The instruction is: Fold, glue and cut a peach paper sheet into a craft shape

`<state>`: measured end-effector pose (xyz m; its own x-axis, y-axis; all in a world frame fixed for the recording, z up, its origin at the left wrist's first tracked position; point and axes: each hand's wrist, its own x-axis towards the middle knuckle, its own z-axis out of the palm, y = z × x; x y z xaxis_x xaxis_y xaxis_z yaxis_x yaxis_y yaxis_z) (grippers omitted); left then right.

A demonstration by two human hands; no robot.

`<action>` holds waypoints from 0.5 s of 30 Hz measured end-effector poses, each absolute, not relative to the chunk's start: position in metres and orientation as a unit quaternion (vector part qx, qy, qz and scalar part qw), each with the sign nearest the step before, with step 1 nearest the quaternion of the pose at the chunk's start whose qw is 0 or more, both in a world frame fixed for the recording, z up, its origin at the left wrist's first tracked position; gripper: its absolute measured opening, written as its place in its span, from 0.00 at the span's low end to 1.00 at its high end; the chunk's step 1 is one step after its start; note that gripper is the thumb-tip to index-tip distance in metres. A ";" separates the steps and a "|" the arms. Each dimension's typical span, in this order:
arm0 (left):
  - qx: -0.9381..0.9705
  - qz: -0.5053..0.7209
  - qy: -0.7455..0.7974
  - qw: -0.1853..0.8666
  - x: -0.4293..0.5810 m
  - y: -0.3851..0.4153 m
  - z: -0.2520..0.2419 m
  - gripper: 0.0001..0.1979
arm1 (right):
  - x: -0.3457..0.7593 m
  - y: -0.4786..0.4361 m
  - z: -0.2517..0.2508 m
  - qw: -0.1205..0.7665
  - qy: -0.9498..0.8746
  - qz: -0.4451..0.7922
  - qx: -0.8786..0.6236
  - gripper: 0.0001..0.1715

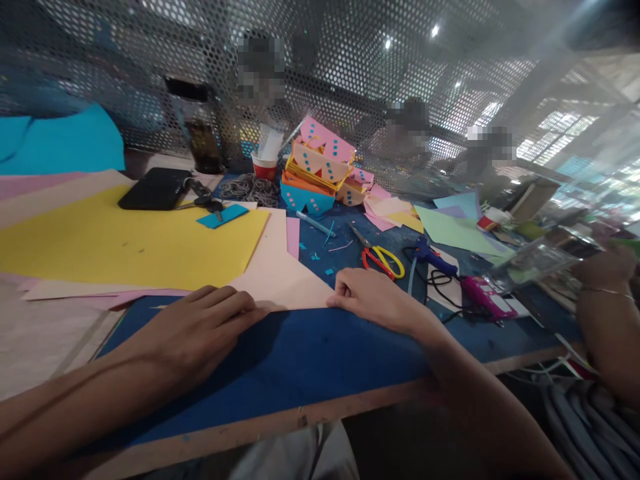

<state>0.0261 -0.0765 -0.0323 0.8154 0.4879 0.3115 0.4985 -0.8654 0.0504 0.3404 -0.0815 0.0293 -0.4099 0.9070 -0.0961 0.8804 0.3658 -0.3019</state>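
L hand (207,323) lay low on the near edge of the peach sheet (280,277), fingers bent; its thumb wasn't clear, so can't tell if it gripped or just pressed. R hand (375,293) had the sheet's R corner pinched btwn thumb & curled fingers. Sheet sat flat btwn & just beyond both hands, its near edge running from one to the other.

Progress, as judged: this pc looked early. It was plain, w/ no small squares visible; can't tell re any fold. Beyond the hands, the stack of decorated paper pcs (323,160) carried squares & looked more or less done.

Room: bare blue tabletop (300,360) lay on the near side of both hands, down to the table edge (260,432). Left of & beyond L hand, the yellow sheet (200,247) overlapped the peach one, so tight there. Just past R hand were scissors (385,260); further R, the glue gun (435,257) w/ cord & a magenta device (487,298). Far R, a co-worker's arm (607,313) bounded that side, well apart.
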 end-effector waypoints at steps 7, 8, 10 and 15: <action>-0.960 -0.126 -0.250 0.026 0.023 -0.073 -0.034 0.23 | 0.344 -0.085 0.026 0.055 -0.825 0.152 -0.542 0.13; -0.959 -0.125 -0.251 0.030 0.023 -0.073 -0.034 0.22 | 0.344 -0.086 0.026 0.057 -0.825 0.147 -0.543 0.13; -0.960 -0.125 -0.248 0.037 0.023 -0.074 -0.035 0.22 | 0.342 -0.088 0.026 0.059 -0.826 0.135 -0.544 0.13; -0.956 -0.142 -0.254 0.045 0.025 -0.077 -0.034 0.21 | 0.348 -0.095 0.024 0.076 -0.814 0.109 -0.566 0.10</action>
